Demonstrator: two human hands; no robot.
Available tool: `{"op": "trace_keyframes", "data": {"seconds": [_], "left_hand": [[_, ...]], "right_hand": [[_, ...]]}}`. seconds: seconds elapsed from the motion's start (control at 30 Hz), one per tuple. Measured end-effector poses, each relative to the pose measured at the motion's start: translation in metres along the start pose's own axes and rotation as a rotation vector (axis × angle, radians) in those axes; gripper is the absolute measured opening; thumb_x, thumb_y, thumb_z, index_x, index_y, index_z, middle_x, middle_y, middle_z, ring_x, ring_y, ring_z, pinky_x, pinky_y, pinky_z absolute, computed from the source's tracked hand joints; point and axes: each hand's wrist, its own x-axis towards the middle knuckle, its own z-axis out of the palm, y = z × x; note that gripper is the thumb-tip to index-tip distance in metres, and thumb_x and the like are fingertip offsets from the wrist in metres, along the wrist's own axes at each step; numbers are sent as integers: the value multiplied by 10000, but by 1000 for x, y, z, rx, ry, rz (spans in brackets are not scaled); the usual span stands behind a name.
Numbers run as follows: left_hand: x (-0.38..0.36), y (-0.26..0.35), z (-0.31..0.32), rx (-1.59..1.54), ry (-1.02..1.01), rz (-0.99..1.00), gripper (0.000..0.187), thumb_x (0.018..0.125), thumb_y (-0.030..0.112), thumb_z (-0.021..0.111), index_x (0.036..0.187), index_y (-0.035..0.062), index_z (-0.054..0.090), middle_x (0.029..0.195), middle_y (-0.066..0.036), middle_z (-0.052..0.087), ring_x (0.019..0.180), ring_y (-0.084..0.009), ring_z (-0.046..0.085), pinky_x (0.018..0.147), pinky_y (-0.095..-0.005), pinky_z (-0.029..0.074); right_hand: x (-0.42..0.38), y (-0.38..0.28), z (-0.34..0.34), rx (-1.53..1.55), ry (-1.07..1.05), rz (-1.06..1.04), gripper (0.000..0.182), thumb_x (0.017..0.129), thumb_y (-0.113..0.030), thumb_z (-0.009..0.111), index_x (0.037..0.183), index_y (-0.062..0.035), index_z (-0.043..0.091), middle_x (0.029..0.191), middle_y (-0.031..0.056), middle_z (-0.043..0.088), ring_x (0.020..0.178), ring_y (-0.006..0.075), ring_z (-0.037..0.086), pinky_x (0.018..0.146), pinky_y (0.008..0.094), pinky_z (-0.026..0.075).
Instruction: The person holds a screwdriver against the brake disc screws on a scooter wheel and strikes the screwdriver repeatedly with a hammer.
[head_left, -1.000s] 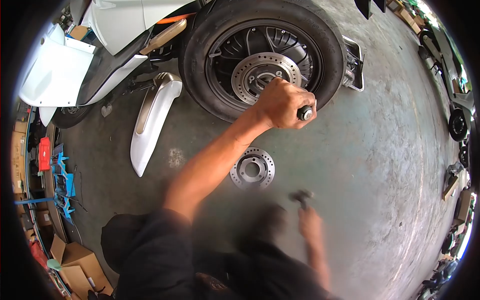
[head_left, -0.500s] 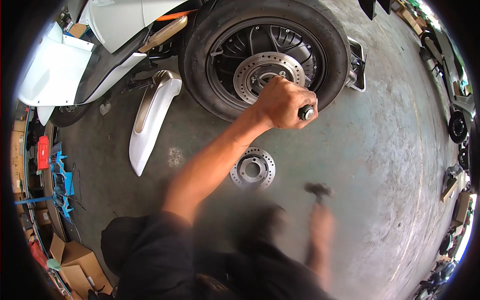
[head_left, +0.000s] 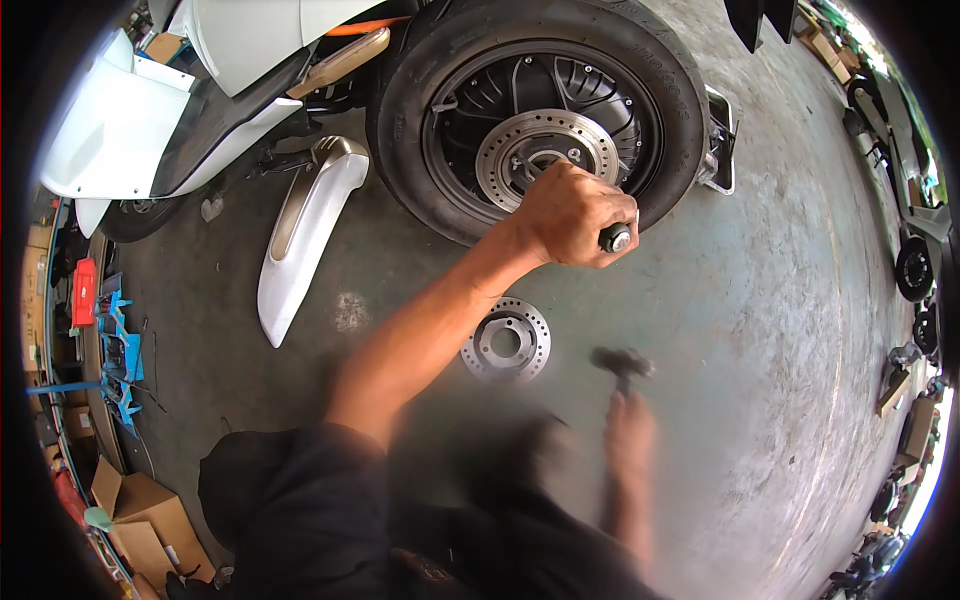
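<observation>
My left hand [head_left: 578, 212] is closed around what looks like a screwdriver [head_left: 617, 238], its black handle and metal end cap poking out of the fist. The shaft is hidden behind the hand. This fist hovers in front of the drilled brake disc [head_left: 493, 160] on a motorcycle wheel [head_left: 400, 170]; whether the tip touches anything cannot be seen. Lower down, my right hand [head_left: 630, 425] grips a hammer [head_left: 622, 361], blurred by motion, with its head apart from the handle's end cap. A second, loose brake disc [head_left: 479, 345] lies flat on the floor beneath my left forearm.
A white and bronze trim panel [head_left: 305, 240] lies on the floor left of the wheel. White bodywork [head_left: 110, 140] is at upper left. Blue parts [head_left: 122, 350] and an opened cardboard box [head_left: 165, 515] line the left side; vehicle parts [head_left: 915, 260] line the right.
The hammer has shifted slightly left and up, a little nearer my left fist. My left hand keeps its hold; the view has moved slightly.
</observation>
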Motion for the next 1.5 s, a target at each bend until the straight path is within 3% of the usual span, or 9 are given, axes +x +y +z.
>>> {"op": "trace_keyframes", "data": {"seconds": [0.23, 0.4, 0.53, 0.8, 1.07, 1.17, 1.3, 1.4, 1.5], "left_hand": [[1, -3, 4, 6, -1, 9, 245, 688, 38, 659, 536, 78, 470, 479, -61, 502, 409, -231, 524, 419, -326, 391], [2, -4, 6, -8, 14, 2, 250, 688, 40, 661, 535, 72, 465, 487, -69, 513, 417, -239, 536, 423, -330, 401], [5, -2, 4, -14, 2, 11, 224, 685, 38, 661, 546, 64, 488, 500, -78, 530, 433, -248, 553, 433, -336, 414], [6, -1, 5, 34, -25, -9, 233, 691, 63, 661, 538, 73, 486, 515, -80, 539, 456, -248, 577, 448, -327, 430], [4, -4, 4, 53, -7, -23, 202, 703, 58, 675, 568, 78, 526, 528, -65, 558, 469, -236, 590, 450, -322, 446], [3, -9, 5, 18, -29, -23, 136, 688, 63, 692, 605, 82, 586, 559, -56, 604, 495, -235, 621, 477, -316, 485], [4, -5, -1, -59, 49, 28, 104, 675, 40, 694, 615, 77, 617, 573, -49, 622, 516, -231, 641, 477, -317, 489], [-16, 1, -4, -13, -26, -32, 278, 690, 6, 656, 519, 84, 451, 480, -58, 480, 401, -234, 507, 407, -333, 381], [-23, 4, -6, -69, -22, -59, 319, 691, -1, 649, 512, 88, 400, 467, -55, 442, 389, -235, 477, 405, -334, 368]], "right_hand": [[2, -7, 1, 10, 4, -83, 404, 1000, -359, 524, 890, 30, 519, 614, 111, 499, 533, 210, 466, 537, 374, 400], [-3, -50, -10, 593, 11, -90, 451, 1006, -467, 472, 979, -19, 518, 627, -43, 408, 499, 54, 378, 435, 218, 304], [2, -91, -9, 989, 187, -420, 487, 996, -474, 479, 1061, 8, 453, 704, 26, 467, 530, 66, 413, 435, 210, 337], [26, -126, -42, 640, 243, -502, 320, 1028, -309, 464, 1049, 9, 492, 648, 18, 493, 516, 67, 448, 450, 226, 358], [-22, -125, -168, 915, 1152, -966, 621, 936, -680, 404, 692, -110, 366, 637, 8, 337, 541, 137, 321, 503, 274, 313], [25, -93, -88, 864, 443, -1292, 443, 998, -518, 446, 942, -80, 479, 724, 2, 455, 554, 84, 439, 454, 184, 340], [72, -29, 13, -96, 35, -534, 248, 983, -219, 540, 937, 24, 543, 715, 263, 610, 636, 486, 551, 517, 445, 436], [21, -8, 28, -90, -99, -50, 292, 956, -285, 560, 1021, -8, 627, 880, 308, 637, 859, 481, 636, 695, 517, 479], [1, 37, 40, -120, -62, -132, 321, 996, -266, 525, 916, 45, 512, 671, 270, 553, 588, 468, 523, 552, 483, 416]]}}
